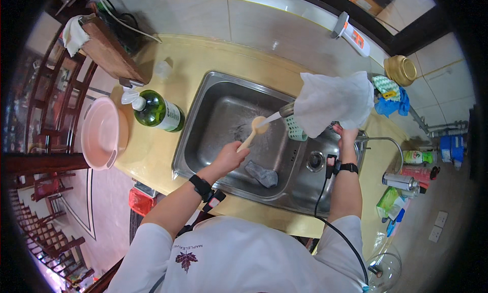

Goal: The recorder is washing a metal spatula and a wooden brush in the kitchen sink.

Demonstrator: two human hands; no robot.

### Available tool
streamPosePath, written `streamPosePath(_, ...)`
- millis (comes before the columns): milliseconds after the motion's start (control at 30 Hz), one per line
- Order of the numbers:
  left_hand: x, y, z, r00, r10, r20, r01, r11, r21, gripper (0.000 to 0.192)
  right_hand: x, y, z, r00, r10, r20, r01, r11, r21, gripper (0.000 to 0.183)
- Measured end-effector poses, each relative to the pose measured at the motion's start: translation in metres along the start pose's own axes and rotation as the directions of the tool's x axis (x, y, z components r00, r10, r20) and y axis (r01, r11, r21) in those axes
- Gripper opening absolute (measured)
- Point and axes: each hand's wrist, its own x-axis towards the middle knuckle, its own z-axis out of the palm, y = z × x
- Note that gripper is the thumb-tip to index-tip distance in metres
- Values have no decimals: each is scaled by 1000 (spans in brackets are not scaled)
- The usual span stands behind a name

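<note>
My left hand grips the handle of a pale round-headed brush over the large basin of a stainless steel sink. A stream of water from the faucet strikes the brush head. My right hand is raised at the faucet, behind the lower edge of a white cloth that drapes over much of it; what its fingers hold is hidden. A wet grey cloth lies on the basin floor. A green perforated caddy hangs at the divider, beside the small basin with its drain.
Left of the sink stand a green pump bottle, a pink plastic basin and a wooden cutting board. At the right are a golden pot, blue and green cloths, a spray can and a glass lid.
</note>
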Motion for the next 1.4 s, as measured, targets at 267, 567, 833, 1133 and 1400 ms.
streamPosePath(267, 3, -2, -4, 781, 623, -43, -152, 256, 955, 18, 0, -5, 2, 999, 49, -7, -49, 999, 6, 26)
streamPosePath(567, -23, -13, -32, 722, 688, 75, -157, 57, 986, 22, -4, -9, 12, 999, 42, -6, -43, 990, -134, 23)
streamPosePath(833, -13, -43, -43, 854, 513, -85, -223, 509, 832, 23, 13, 21, -16, 937, -328, 122, 328, 701, -633, 32)
streamPosePath(1133, -42, -45, -69, 987, -65, -150, 102, 962, 254, 26, -187, 82, 103, 322, 426, 846, 685, 512, -519, 38)
streamPosePath(1400, -64, -78, -92, 951, -94, -295, 138, 982, 131, 31, -200, 191, 99, 378, 779, 500, 736, 75, -673, 37)
